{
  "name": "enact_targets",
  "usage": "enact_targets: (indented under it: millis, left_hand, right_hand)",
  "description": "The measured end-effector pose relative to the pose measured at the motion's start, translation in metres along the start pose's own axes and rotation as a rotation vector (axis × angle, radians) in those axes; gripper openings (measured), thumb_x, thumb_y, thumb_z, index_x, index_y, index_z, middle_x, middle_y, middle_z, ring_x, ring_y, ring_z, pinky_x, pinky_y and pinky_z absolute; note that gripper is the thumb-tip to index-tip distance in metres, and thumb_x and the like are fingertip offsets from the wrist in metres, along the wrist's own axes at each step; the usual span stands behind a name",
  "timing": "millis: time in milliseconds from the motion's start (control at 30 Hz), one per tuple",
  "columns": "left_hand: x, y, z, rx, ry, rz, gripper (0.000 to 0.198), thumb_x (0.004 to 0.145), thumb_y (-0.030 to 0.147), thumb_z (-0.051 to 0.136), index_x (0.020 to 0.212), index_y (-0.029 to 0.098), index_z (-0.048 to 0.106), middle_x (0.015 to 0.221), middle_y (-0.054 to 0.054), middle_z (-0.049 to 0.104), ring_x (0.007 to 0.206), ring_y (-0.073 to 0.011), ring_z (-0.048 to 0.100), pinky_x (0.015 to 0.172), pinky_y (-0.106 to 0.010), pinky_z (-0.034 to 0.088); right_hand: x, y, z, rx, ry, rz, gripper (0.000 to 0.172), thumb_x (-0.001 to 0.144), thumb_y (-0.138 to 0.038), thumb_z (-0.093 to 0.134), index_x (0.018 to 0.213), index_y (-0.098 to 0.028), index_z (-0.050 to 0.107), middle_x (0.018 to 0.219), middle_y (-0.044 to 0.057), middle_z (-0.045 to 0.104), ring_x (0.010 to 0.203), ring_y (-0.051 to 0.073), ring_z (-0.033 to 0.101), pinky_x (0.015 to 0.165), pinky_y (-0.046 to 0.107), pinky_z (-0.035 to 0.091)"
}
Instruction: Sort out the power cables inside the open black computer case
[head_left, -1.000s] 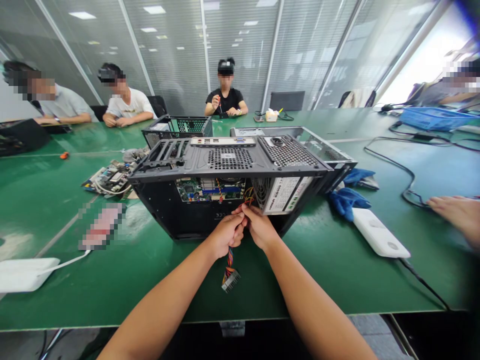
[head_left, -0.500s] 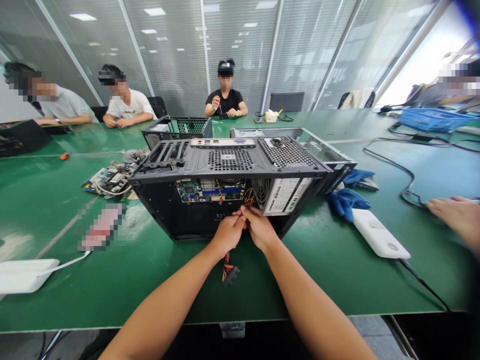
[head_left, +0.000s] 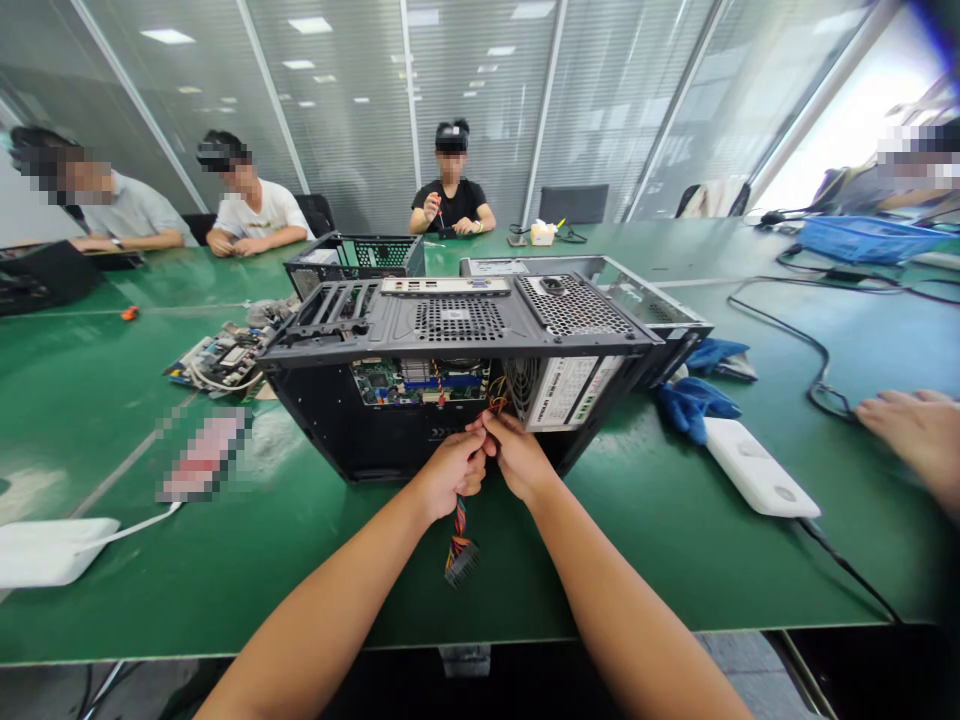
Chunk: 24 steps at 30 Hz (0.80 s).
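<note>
A dark computer case [head_left: 315, 420] stands before me, its open side showing a green motherboard [head_left: 382, 382] and a labelled power supply [head_left: 574, 393]. My left hand [head_left: 454, 470] is closed around a bundle of coloured power cables [head_left: 460, 515]. Below that hand dangles the bundle's wide black connector [head_left: 461, 564]. My right hand [head_left: 517, 452] meets the left at the fingertips, pinching the same cables just under the power supply. More thin red and yellow wires [head_left: 498, 392] run up from the fingers into the case. What lies between the fingertips is partly hidden.
Behind stand two more open cases [head_left: 360, 255]. Loose circuit boards [head_left: 225, 355] lie left, with a phone [head_left: 206, 455] and white power bank [head_left: 56, 552]. Blue gloves [head_left: 697, 405], another white power bank [head_left: 761, 470] and a co-worker's hand [head_left: 911, 435] are right. Several people sit around.
My left hand's fingers have shifted slightly around the cables, and the hanging connector has swung a little to the right and lower. My right hand has barely moved.
</note>
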<state>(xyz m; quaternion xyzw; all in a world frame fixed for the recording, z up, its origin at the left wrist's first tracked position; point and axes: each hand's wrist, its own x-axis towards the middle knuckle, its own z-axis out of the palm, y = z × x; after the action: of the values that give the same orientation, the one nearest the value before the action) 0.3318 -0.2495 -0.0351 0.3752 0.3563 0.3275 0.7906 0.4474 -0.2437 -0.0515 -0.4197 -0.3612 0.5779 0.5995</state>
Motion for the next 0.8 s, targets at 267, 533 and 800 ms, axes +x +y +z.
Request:
enact_targets:
  millis: [267, 533, 800]
  left_hand:
    - [0.005, -0.007, 0.002, 0.278, 0.166, 0.096, 0.037, 0.087, 0.050, 0.052, 0.069, 0.017, 0.049, 0.039, 0.012, 0.027, 0.029, -0.0031, 0.016, 0.034, -0.018, 0.012]
    - [0.010, -0.014, -0.002, 0.524, 0.265, 0.224, 0.031, 0.088, 0.040, 0.051, 0.067, 0.016, 0.053, 0.043, 0.009, 0.033, 0.035, -0.0050, 0.025, 0.039, -0.020, 0.015]
    - [0.001, -0.001, 0.001, -0.010, -0.037, -0.050, 0.030, 0.089, 0.043, 0.053, 0.072, 0.019, 0.044, 0.041, 0.012, 0.023, 0.030, -0.0035, 0.013, 0.033, -0.016, 0.009]
  right_hand:
    - [0.004, 0.004, -0.001, 0.003, 0.031, 0.013, 0.041, 0.058, -0.057, 0.079, 0.063, -0.019, 0.065, 0.059, 0.000, 0.061, 0.052, 0.011, 0.046, 0.056, 0.029, 0.038]
    - [0.005, 0.007, -0.001, 0.017, 0.082, 0.039, 0.039, 0.056, -0.054, 0.080, 0.064, -0.018, 0.066, 0.068, 0.004, 0.068, 0.058, 0.014, 0.053, 0.054, 0.028, 0.037]
    - [0.001, 0.002, 0.001, 0.037, 0.066, 0.020, 0.034, 0.060, -0.052, 0.079, 0.064, -0.020, 0.068, 0.068, 0.003, 0.067, 0.061, 0.014, 0.053, 0.065, 0.030, 0.043]
